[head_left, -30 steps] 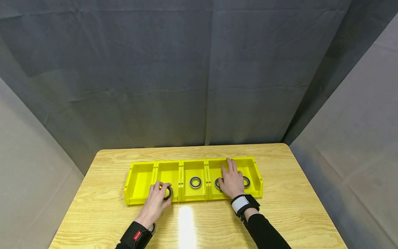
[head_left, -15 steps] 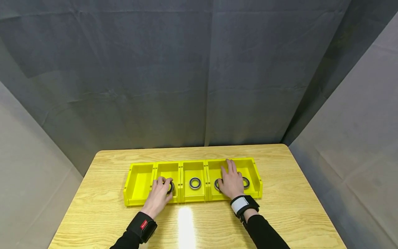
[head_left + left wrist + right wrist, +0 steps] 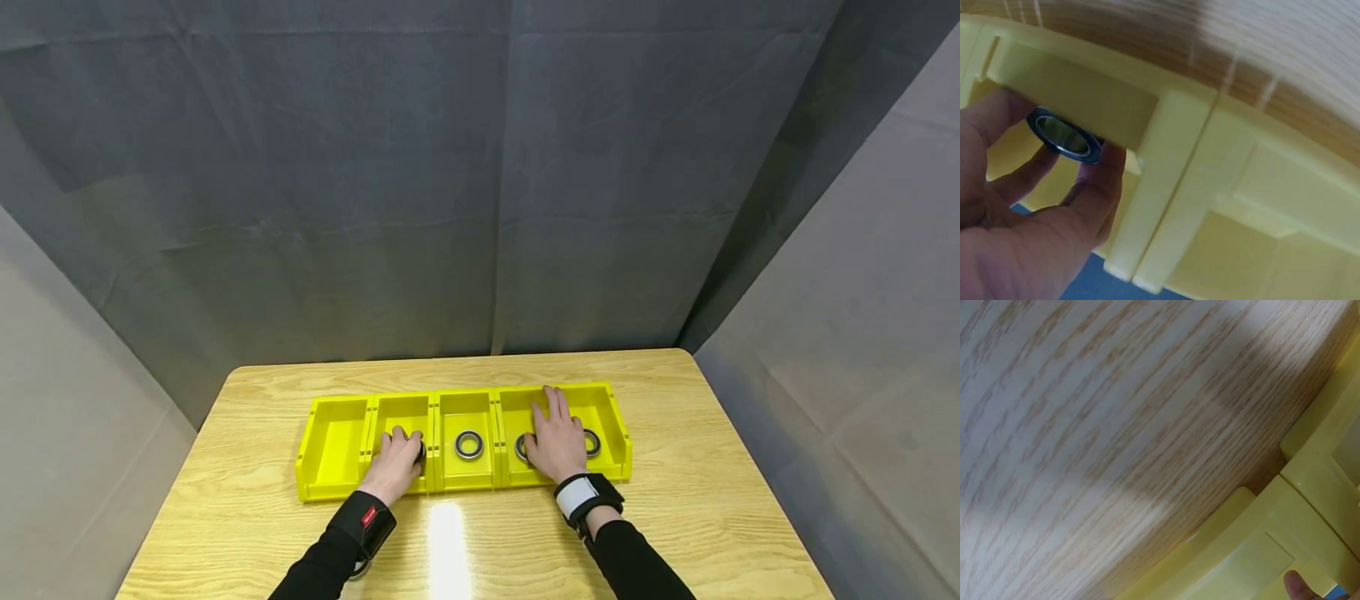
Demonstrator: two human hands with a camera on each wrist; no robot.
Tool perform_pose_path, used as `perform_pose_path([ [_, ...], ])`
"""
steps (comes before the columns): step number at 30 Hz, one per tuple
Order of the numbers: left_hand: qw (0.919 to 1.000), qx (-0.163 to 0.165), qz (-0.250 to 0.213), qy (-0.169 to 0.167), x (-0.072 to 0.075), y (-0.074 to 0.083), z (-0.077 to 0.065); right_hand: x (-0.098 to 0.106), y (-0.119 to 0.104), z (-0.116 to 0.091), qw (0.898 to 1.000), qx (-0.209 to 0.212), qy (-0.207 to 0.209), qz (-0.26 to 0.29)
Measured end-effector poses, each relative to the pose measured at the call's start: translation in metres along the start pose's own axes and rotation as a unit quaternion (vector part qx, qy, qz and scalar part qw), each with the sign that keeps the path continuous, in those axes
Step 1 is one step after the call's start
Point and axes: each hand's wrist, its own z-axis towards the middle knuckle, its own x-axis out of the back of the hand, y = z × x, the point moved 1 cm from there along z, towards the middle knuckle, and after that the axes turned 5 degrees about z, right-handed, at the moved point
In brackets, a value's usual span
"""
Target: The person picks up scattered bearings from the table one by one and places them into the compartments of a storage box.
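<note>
1. We see the held ring (image 3: 1095, 150) directly between the thumb and fingers of the left hand (image 3: 393, 468), within the second bin (image 3: 405, 410). We judge that the next move turns on this relation: ring to bin floor, with no sideways reach needed. Its face looks tilted, and we cannot tell whether its rim touches the floor.
2. A ring has no long axis to line up; the row of bins does, running left to right across the table (image 3: 225, 517). For the held ring, the left hand is plainly the nearer.
3. We read the left hand as part closed, pinching that ring by its edge, thumb on one side and fingers opposite.
4. The right hand (image 3: 557, 442) lies spread over the row's right stretch (image 3: 592, 404), fingers reaching away from us. We see nothing in its grasp, but cannot tell what its palm touches.
5. We count four rings: the held ring; the third-bin ring (image 3: 458, 445), between the hands; the thumb-side ring (image 3: 518, 450), partly covered; and the far-right ring (image 3: 598, 442).
6. We count three bins plainly, plus the right stretch; the right hand covers its middle, so we cannot tell whether it is divided.
</note>
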Motion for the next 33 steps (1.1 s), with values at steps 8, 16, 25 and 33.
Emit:
perform_pose_path([
  [8,0.9999,0.013,-0.009,0.001,-0.011,-0.002,0.002,0.000,-0.002,-0.001,1.000,0.000,-0.001,0.001],
  [16,0.9911,-0.034,0.023,0.126,-0.013,-0.003,-0.023,0.000,0.000,-0.001,1.000,0.004,0.002,-0.007],
  [25,0.9947,-0.002,-0.003,0.103,-0.008,0.001,-0.065,0.001,0.001,-0.001,1.000,0.008,0.013,-0.009],
  [33,0.9988,0.039,0.018,0.021,-0.009,-0.002,-0.104,0.001,0.001,-0.001,1.000,0.007,0.007,-0.007],
])
